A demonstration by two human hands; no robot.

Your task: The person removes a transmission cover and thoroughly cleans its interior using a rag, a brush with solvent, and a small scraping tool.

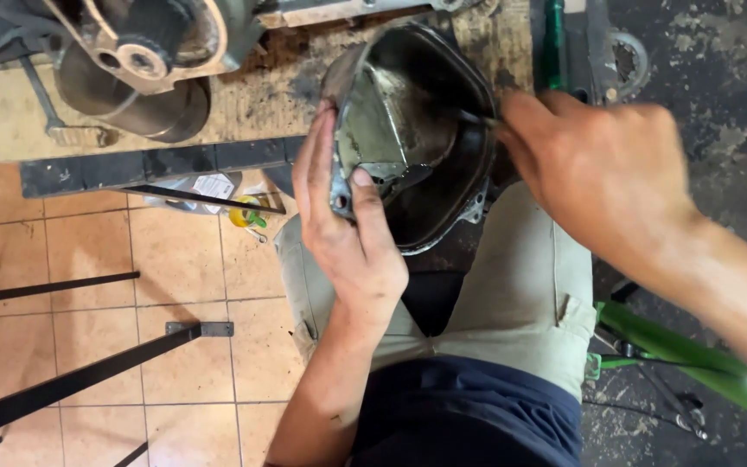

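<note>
My left hand (pixel 343 220) grips the left rim of a dirty, oil-blackened metal engine cover (pixel 412 138), with the thumb hooked inside it. The cover rests over my lap, its hollow side facing up. My right hand (pixel 594 177) is blurred and holds a thin dark tool (pixel 469 115) whose tip reaches into the cover's hollow. What kind of tool it is cannot be made out.
A worn wooden bench (pixel 252 104) lies ahead, carrying an engine part with a gear (pixel 136 56) and a wrench (pixel 54 121). A plastic bottle (pixel 196 190) lies under the bench edge. Black metal bars (pixel 79 376) cross the tiled floor at left. Green tubing (pixel 685 355) runs at lower right.
</note>
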